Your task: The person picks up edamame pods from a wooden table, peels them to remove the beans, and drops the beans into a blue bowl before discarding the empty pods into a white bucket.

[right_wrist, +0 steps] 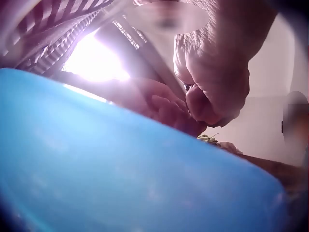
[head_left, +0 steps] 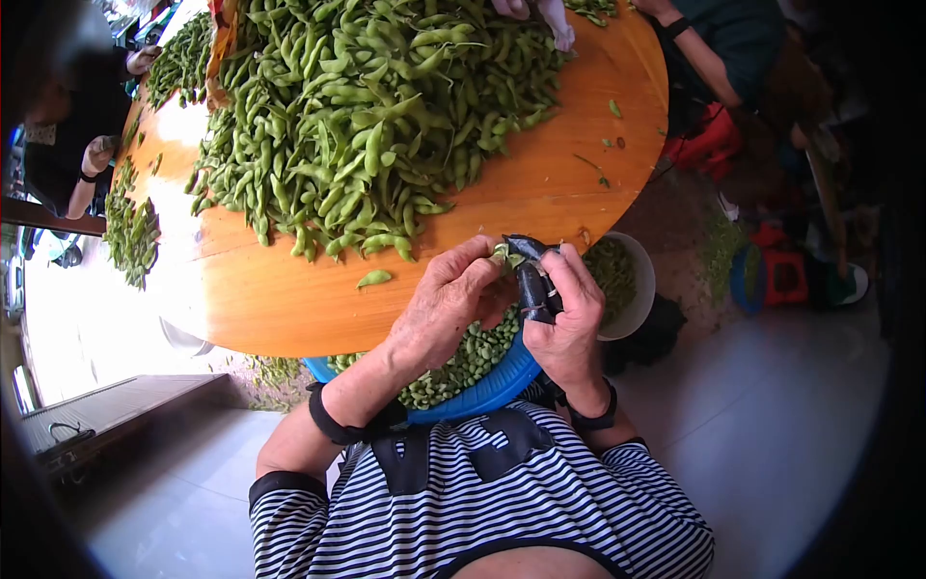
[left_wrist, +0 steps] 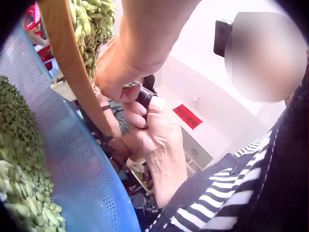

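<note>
In the head view my left hand (head_left: pixel 446 301) pinches a green pod (head_left: pixel 505 253) at the table's near edge. My right hand (head_left: pixel 571 318), with black coverings (head_left: pixel 532 292) on some fingers, grips the pod's other side. The two hands meet above a blue basket (head_left: pixel 477 398) holding shelled green beans (head_left: pixel 470 359). In the left wrist view my left hand (left_wrist: pixel 118 72) and right hand (left_wrist: pixel 157 128) touch beside the basket (left_wrist: pixel 91 179). The right wrist view shows my right hand (right_wrist: pixel 217 82) over the basket wall (right_wrist: pixel 120 164); the pod is hidden there.
A big heap of pods (head_left: pixel 357 116) covers much of the round wooden table (head_left: pixel 289 314). One loose pod (head_left: pixel 374 278) lies near its front edge. A white bucket (head_left: pixel 640 289) stands on the floor at right. Other people's hands (head_left: pixel 99 154) are around the table.
</note>
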Available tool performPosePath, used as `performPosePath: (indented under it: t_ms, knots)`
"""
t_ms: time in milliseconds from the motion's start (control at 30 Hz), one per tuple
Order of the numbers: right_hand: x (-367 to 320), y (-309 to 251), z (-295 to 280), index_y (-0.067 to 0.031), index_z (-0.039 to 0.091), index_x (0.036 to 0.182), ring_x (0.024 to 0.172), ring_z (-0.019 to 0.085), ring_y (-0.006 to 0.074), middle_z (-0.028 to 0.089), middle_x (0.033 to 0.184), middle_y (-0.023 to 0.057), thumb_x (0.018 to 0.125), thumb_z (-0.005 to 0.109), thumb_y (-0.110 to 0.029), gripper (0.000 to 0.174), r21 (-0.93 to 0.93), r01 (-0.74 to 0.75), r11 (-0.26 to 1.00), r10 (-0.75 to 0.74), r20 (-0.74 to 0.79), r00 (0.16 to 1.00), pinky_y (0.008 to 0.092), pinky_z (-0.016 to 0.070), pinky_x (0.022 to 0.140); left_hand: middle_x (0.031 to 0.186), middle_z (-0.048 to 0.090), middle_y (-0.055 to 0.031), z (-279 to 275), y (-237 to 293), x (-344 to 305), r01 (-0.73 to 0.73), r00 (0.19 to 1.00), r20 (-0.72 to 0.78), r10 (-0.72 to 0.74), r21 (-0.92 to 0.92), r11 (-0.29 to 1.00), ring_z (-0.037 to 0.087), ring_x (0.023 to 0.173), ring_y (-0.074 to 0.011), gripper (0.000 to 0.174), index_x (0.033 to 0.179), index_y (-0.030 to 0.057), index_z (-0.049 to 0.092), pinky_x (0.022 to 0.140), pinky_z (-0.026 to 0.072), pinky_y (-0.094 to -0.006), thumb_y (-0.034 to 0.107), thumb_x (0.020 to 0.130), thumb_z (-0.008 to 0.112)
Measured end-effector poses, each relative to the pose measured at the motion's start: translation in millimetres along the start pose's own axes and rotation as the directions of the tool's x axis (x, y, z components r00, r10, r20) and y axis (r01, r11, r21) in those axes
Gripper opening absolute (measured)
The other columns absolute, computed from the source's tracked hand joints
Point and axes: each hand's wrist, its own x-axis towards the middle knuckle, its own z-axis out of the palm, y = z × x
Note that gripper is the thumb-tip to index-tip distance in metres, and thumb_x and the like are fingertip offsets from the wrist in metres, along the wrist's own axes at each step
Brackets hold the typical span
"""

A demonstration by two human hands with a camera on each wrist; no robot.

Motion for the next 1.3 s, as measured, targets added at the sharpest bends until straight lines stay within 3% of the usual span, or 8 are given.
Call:
performPosePath:
  t_ms: [433, 700, 800, 900, 967, 1100, 1167, 1300]
  knots:
    - [-2.9, 12.1, -2.2, 0.0044, 0.057, 0.099, 0.072, 0.056, 0.0333, 0.051, 0.083, 0.0157, 0.066, 0.055, 0.005, 0.033, 0.012, -0.008, 1.0, 0.009, -0.042, 0.999, 0.0374, 0.0468, 0.063, 0.082, 0.054, 0.0042, 21.5, -18.4, 6.5, -0.015, 0.989, -0.143, -0.03, -0.306, 0.952, 0.048, 0.069, -0.0037, 0.019, 0.101, 0.0074, 0.057, 0.062, 0.0452, -0.0207, 0.01, 0.096, 0.039]
    - [-21.3, 43.9, -67.7, 0.0015, 0.06, 0.098, 0.071, 0.051, 0.0072, 0.052, 0.08, 0.0007, 0.067, 0.056, 0.008, 0.032, 0.314, -0.507, 0.803, 0.565, -0.131, 0.814, 0.0236, 0.0428, 0.061, 0.105, 0.06, -0.0034, 5.0, -18.7, 10.0, -0.154, 0.985, 0.071, 0.158, -0.056, 0.986, 0.052, 0.082, -0.0085, 0.029, 0.122, -0.0005, 0.053, 0.068, 0.048, -0.0259, 0.008, 0.096, 0.043]
    - [-30.6, 74.3, -114.6, 0.0042, 0.059, 0.102, 0.074, 0.054, 0.0159, 0.052, 0.081, 0.0072, 0.067, 0.052, 0.009, 0.036, -0.018, -0.452, 0.892, 0.444, -0.154, 0.882, 0.0257, 0.0442, 0.067, 0.105, 0.06, -0.0047, 6.0, 1.7, 0.0, -0.173, 0.968, 0.21, 0.136, 0.17, 0.97, 0.054, 0.079, -0.0093, 0.028, 0.116, -0.0004, 0.057, 0.068, 0.0489, -0.0253, -0.002, 0.092, 0.041]
    - [-31.0, 75.4, -141.1, 0.0059, 0.059, 0.107, 0.083, 0.058, 0.0318, 0.054, 0.086, 0.0164, 0.064, 0.05, 0.01, 0.043, -0.409, -0.389, 0.825, 0.437, 0.026, 0.899, 0.032, 0.0466, 0.078, 0.101, 0.064, -0.0131, 0.5, 1.2, -12.0, -0.478, 0.828, 0.556, 0.065, 0.643, 0.598, 0.064, 0.088, -0.0256, 0.031, 0.106, -0.0009, 0.062, 0.076, 0.0527, -0.0342, -0.01, 0.077, 0.059]
    - [-39.0, 89.4, -142.1, 0.0065, 0.06, 0.107, 0.087, 0.062, 0.0368, 0.06, 0.092, 0.0206, 0.062, 0.047, 0.012, 0.047, -0.663, -0.33, 0.672, 0.508, 0.089, 0.857, 0.0371, 0.0477, 0.081, 0.102, 0.065, -0.0149, -6.7, -6.2, -21.2, -0.672, 0.707, 0.703, 0.078, 0.634, 0.381, 0.063, 0.095, -0.0325, 0.029, 0.104, -0.0008, 0.063, 0.081, 0.0526, -0.0382, -0.01, 0.077, 0.059]
    - [-44.6, 110.8, -135.4, 0.0078, 0.058, 0.112, 0.098, 0.06, 0.0413, 0.062, 0.101, 0.0233, 0.064, 0.05, 0.009, 0.049, -0.803, -0.332, 0.495, 0.517, -0.036, 0.855, 0.0403, 0.0466, 0.086, 0.101, 0.064, -0.0156, -30.0, 11.3, -49.5, -0.473, 0.858, 0.349, 0.378, 0.823, 0.314, 0.064, 0.094, -0.0318, 0.031, 0.104, 0.0014, 0.064, 0.079, 0.0543, -0.0377, -0.01, 0.076, 0.061]
    - [-31.9, 100.0, -126.8, 0.0062, 0.057, 0.113, 0.095, 0.059, 0.0415, 0.061, 0.099, 0.0232, 0.065, 0.053, 0.008, 0.049, -0.731, -0.287, 0.619, 0.391, -0.031, 0.92, 0.0415, 0.0462, 0.085, 0.101, 0.061, -0.0164, -51.3, 17.5, -45.1, -0.32, 0.685, 0.209, 0.698, 0.947, 0.03, 0.063, 0.087, -0.0336, 0.034, 0.105, 0.0019, 0.064, 0.075, 0.054, -0.0367, -0.012, 0.073, 0.061]
    - [3.2, 53.5, -81.1, 0.0056, 0.057, 0.107, 0.089, 0.06, 0.041, 0.059, 0.093, 0.0228, 0.065, 0.055, 0.007, 0.042, -0.46, -0.147, 0.876, 0.149, -0.032, 0.988, 0.041, 0.0472, 0.082, 0.104, 0.059, -0.0139, -79.0, 27.7, -30.9, -0.17, 0.61, 0.313, 0.727, 0.949, -0.266, 0.06, 0.087, -0.0311, 0.036, 0.104, 0.0018, 0.064, 0.071, 0.0527, -0.0374, -0.009, 0.069, 0.063]
